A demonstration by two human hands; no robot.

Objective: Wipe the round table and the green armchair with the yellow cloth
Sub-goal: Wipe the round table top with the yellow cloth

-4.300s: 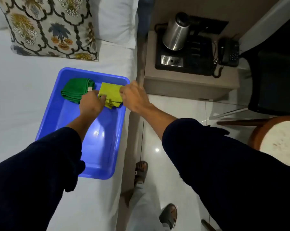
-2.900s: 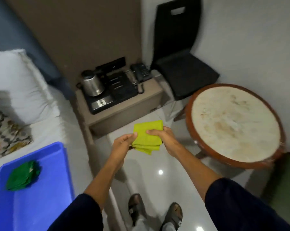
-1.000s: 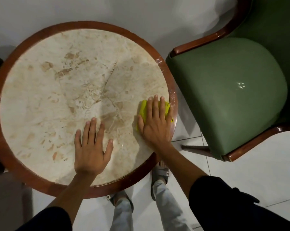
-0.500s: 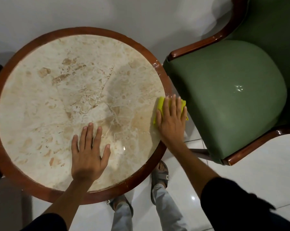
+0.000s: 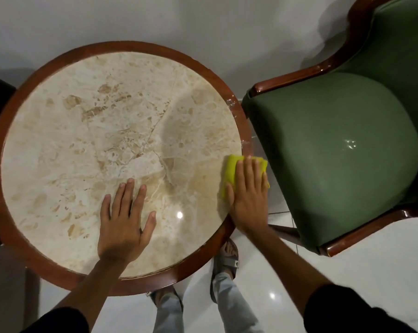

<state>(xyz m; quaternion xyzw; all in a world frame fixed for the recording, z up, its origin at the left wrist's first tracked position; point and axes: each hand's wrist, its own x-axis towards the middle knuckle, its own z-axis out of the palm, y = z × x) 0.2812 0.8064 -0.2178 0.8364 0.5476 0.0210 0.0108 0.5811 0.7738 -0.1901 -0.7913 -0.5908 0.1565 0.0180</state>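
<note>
Yellow cloth point(image 5: 232, 169): no longer in the blue tray on the bed; now pressed flat at the right rim of the tabletop point(image 5: 121, 282), just beside the green armchair point(image 5: 335, 150).
Right hand point(image 5: 249, 191): shifted from marble to rim.
Left hand point(image 5: 125, 224): now laid flat on marble.

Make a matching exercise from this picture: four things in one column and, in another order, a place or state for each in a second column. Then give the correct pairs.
Things:
1. left hand
2. yellow cloth
3. green armchair
4. sandalled foot

Places or states:
A. on the floor, below the table's near edge
B. flat and bare on the marble top
C. to the right of the round table
D. pressed under the right hand at the table's right rim

Pairs: 1-B, 2-D, 3-C, 4-A
</note>
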